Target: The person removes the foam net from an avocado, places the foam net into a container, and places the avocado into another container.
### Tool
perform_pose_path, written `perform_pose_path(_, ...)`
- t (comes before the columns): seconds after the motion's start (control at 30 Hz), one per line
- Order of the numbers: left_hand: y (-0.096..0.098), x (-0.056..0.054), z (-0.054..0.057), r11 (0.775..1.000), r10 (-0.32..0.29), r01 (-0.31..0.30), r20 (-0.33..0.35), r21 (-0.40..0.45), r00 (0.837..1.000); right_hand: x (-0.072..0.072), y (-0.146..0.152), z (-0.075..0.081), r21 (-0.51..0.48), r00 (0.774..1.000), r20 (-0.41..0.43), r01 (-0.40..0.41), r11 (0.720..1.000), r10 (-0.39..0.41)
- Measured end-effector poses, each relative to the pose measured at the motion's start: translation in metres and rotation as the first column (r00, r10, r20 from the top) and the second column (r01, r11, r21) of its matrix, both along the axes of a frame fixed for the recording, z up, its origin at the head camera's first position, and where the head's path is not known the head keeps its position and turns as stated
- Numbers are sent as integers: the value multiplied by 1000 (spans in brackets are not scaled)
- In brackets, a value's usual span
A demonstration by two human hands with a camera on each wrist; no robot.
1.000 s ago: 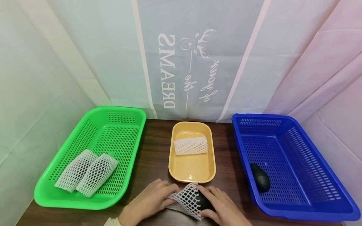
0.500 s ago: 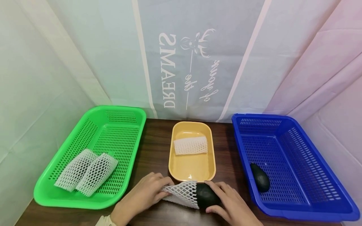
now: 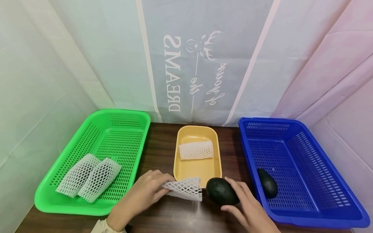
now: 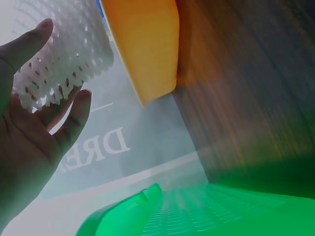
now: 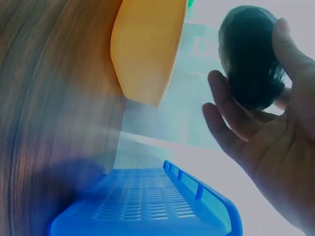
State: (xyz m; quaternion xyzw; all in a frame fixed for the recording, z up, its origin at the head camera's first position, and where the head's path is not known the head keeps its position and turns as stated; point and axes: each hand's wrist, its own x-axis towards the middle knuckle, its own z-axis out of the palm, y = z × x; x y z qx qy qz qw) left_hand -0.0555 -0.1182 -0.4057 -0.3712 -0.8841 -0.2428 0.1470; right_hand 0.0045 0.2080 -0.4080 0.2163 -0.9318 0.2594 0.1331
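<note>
In the head view my left hand [image 3: 148,187] pinches one end of a white foam net sleeve [image 3: 186,189], held at the near edge of the yellow tray [image 3: 198,173]. The left wrist view shows thumb and fingers on either side of the same foam net sleeve [image 4: 74,49]. My right hand [image 3: 247,207] grips a dark green avocado [image 3: 222,191] by its right end, a short gap away from the sleeve's mouth. Seen from the right wrist, the avocado [image 5: 251,56] sits between thumb and fingers, bare all round.
On the left, a green basket [image 3: 125,178] holds two avocados in foam net sleeves [image 3: 100,179]. Another foam net sleeve [image 3: 196,150] lies flat inside the yellow tray. A blue basket [image 3: 291,181] on the right holds one bare avocado [image 3: 267,183]. A printed cloth [image 3: 198,81] hangs behind.
The avocado, partly inside the net sleeve one second ago, has come out of it. My right hand has moved right with the avocado, my left hand left and slightly up with the sleeve.
</note>
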Motion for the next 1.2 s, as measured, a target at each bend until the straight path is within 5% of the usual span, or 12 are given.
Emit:
perform_pose_path(0.23, 2, -7, 3, 998, 2, 0, -37, 63, 999, 0, 7, 5, -53, 989, -140, 37, 998, -45)
perform_pose_path(0.6, 11, -18, 3, 990, 46, -40, -43, 134, 998, 1, 23, 17, -186, 964, -187, 155, 970, -190)
perform_pose_path(0.83, 16, -24, 3, 988, 61, -50, -73, 149, 995, 3, 36, 20, -280, 923, -214, 255, 925, -319)
perform_pose_path(1.2, 24, -33, 2, 985, 93, -87, -30, 146, 995, 4, 56, 20, -241, 838, -112, 498, 833, -534)
